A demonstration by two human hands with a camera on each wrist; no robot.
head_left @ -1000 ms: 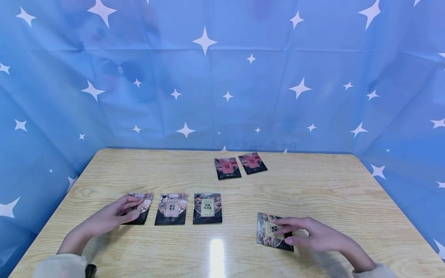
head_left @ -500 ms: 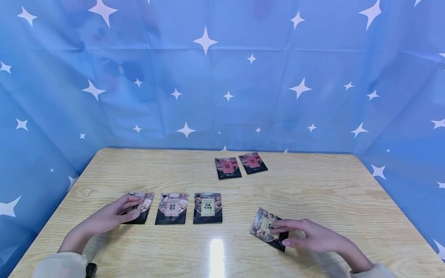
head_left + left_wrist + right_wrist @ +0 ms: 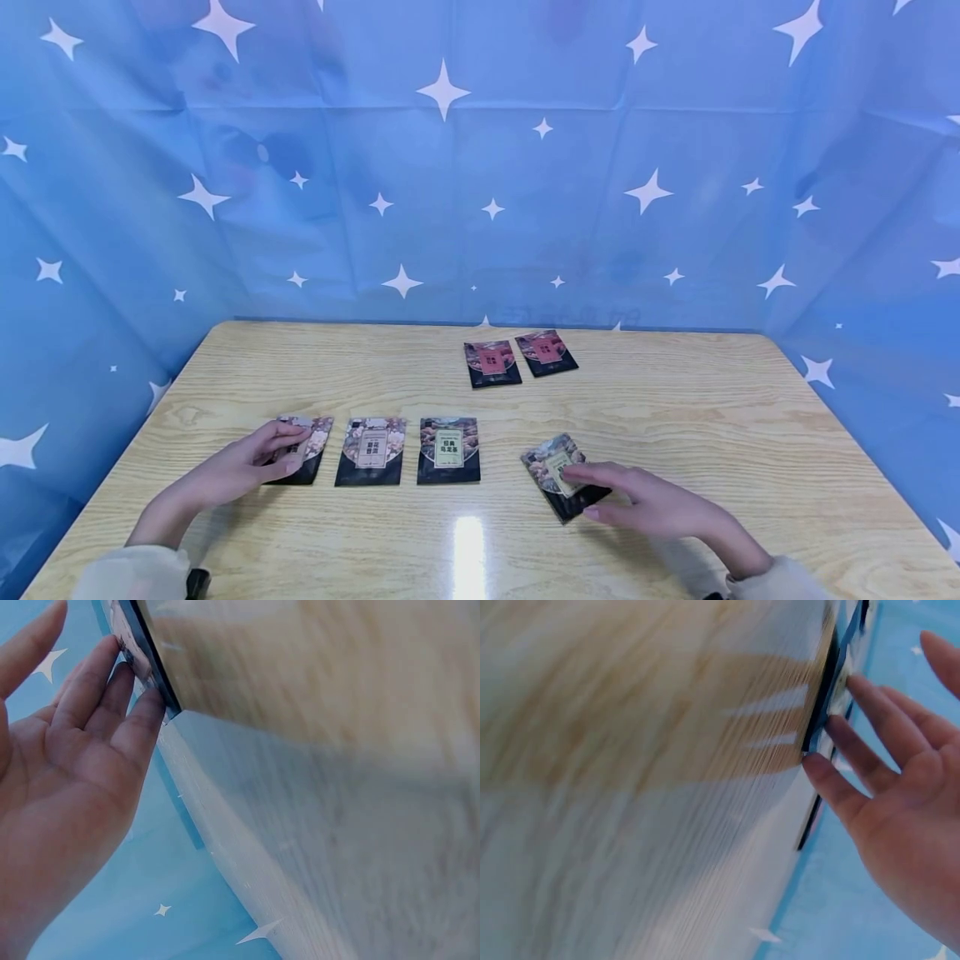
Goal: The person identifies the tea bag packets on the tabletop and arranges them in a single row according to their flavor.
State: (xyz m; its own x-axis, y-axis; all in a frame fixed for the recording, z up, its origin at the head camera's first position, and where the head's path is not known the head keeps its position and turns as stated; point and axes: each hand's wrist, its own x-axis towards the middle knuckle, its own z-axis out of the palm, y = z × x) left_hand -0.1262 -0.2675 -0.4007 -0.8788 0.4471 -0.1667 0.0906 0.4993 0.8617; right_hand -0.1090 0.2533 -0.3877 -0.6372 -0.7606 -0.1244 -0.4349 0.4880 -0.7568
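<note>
My left hand (image 3: 238, 468) rests its fingertips on a black tea sachet (image 3: 318, 437) with a pink floral print, at the left of the row. In the left wrist view those fingers are nearly straight against the sachet. On the right, my right hand (image 3: 651, 502) touches a tea sachet (image 3: 542, 463) with a pale yellow label, which lies turned at a slant. Its fingers, extended in the right wrist view, meet the face and edge of that sachet (image 3: 838, 688). Part of each touched sachet is hidden under the fingers.
A second floral sachet (image 3: 371, 450) and a green-labelled oolong tea sachet (image 3: 448, 451) lie in line between the hands. Farther back are two red-labelled sachets (image 3: 492, 363), one slightly tilted. The wooden table (image 3: 360, 542) ends at a blue star-printed curtain (image 3: 525, 167).
My right hand has slid left, bringing the yellow-labelled sachet along and turning it counterclockwise. The left hand has stayed on its floral sachet.
</note>
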